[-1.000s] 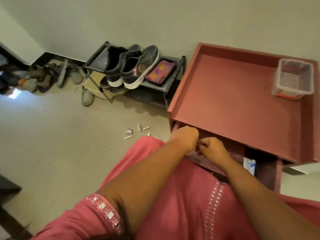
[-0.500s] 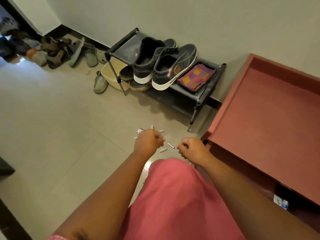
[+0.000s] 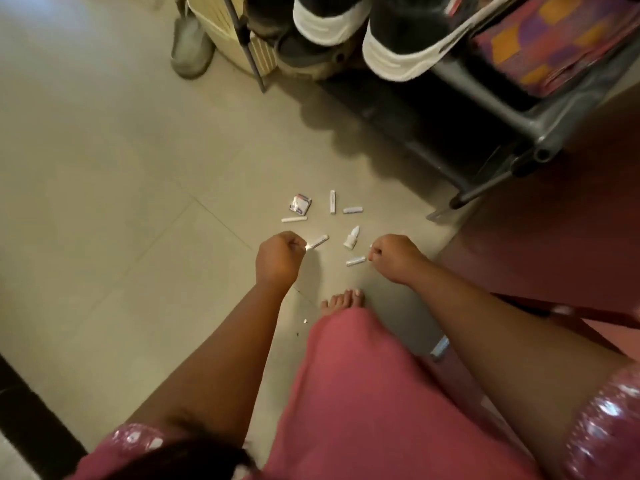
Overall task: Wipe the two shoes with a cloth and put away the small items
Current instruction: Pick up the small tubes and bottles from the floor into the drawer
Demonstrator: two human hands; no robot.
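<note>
Pinching one white tube (image 3: pixel 317 242), the left hand (image 3: pixel 278 257) leaves five more, one packet (image 3: pixel 300 204); right hand's (image 3: pixel 394 256) grip unclear.

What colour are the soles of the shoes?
White, ridged soles, seen in the head view.

Both shoes (image 3: pixel 398 39) cut off by the top edge — only heels and soles show. Labels on the small tubes (image 3: pixel 352 210) too tiny to read. Left hand (image 3: pixel 278 256) fingertips curled under, hidden — grip unclear.
</note>
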